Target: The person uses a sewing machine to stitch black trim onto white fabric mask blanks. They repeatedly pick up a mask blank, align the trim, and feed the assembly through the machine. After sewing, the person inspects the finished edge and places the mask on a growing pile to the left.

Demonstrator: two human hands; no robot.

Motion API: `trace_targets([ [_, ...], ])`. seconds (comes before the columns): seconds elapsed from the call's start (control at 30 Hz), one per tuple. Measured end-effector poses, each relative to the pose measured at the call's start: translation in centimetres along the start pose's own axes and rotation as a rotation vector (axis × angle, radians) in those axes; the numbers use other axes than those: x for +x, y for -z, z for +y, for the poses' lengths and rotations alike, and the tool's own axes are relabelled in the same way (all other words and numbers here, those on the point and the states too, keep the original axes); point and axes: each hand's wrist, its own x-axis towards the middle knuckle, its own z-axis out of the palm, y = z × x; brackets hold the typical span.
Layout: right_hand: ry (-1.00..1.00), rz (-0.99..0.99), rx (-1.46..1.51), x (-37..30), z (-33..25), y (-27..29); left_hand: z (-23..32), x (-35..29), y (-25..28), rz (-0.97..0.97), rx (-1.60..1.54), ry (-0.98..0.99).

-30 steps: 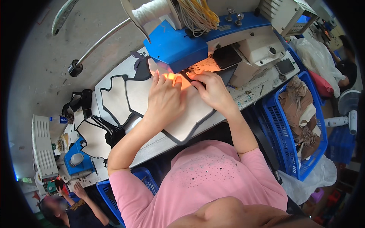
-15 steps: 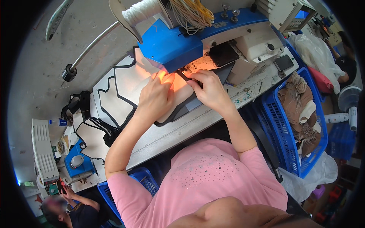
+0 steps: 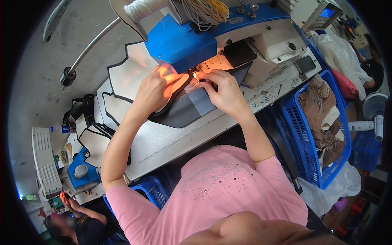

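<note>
Under the lit blue head point(image 3: 179, 43) of a sewing-type machine, my left hand point(image 3: 152, 92) is closed on a pale, black-edged panel point(image 3: 175, 86), its fingers bunched at the edge beside the work point. The panel's dark grey side point(image 3: 177, 112) lies folded out below on the table. To the right of the light, my right hand point(image 3: 226, 92) pinches a dark edge of the same work between thumb and forefinger. Its other fingers curl in. The exact contact under the head is too bright to make out. A large white panel with black edging point(image 3: 130, 71) spreads out left of my left hand.
More black-edged panels point(image 3: 94, 145) hang at the table's left end. A thread spool point(image 3: 147, 10) and a metal rod lamp arm point(image 3: 96, 44) stand above. Right of the table is a blue basket point(image 3: 318, 165) of brown pieces. A co-worker point(image 3: 83, 222) sits at lower left.
The work has turned and shifted left under my left hand, showing more of its grey side. My left hand has moved left; my right hand stays near the light.
</note>
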Motion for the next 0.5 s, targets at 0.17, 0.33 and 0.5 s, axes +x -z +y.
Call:
trace_targets([
  [0.17,-0.010,0.004,0.005,0.0,0.1,-0.1,1.1,-0.3,-0.4,0.075,0.066,0.006],
  [0.33,-0.022,-0.006,0.009,-0.1,0.1,0.0,3.9,-1.0,-0.6,0.054,0.124,0.103],
  [0.5,-0.055,-0.069,-0.012,0.1,-0.6,0.3,5.7,-1.0,-0.8,0.038,0.067,0.179],
])
